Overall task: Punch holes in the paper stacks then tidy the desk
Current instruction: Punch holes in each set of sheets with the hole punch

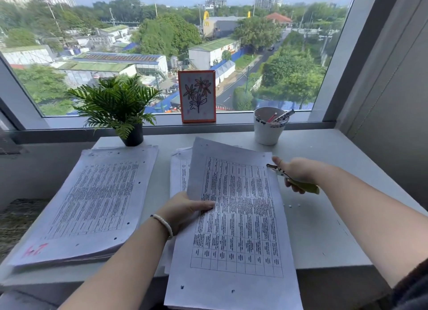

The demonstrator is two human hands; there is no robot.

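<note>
- Beyond the wide window (162,43) lie rooftops, trees and a road; its sill carries an orange-framed flower drawing (197,96).
- White bench (324,228) runs under the window, and its near edge is cut off by the bottom of the view.
- Left paper stack (92,203) lies flat on the bench, with punched holes along its edges and a red mark at one corner; its print is too small to read.
- Held sheets (236,217) are tilted up over a second pile, which they mostly hide.
- Left hand (185,208) pinches the sheets' left edge, thumb on top.
- Right hand (298,173) has its grip curled round a hole punch (291,177), just beside the sheets' right corner; the punch is partly hidden by the fingers.
- Potted fern (115,103) and white pen cup (268,127) stand at the back.
- Tiny paper dots (294,205) lie near the right hand.
</note>
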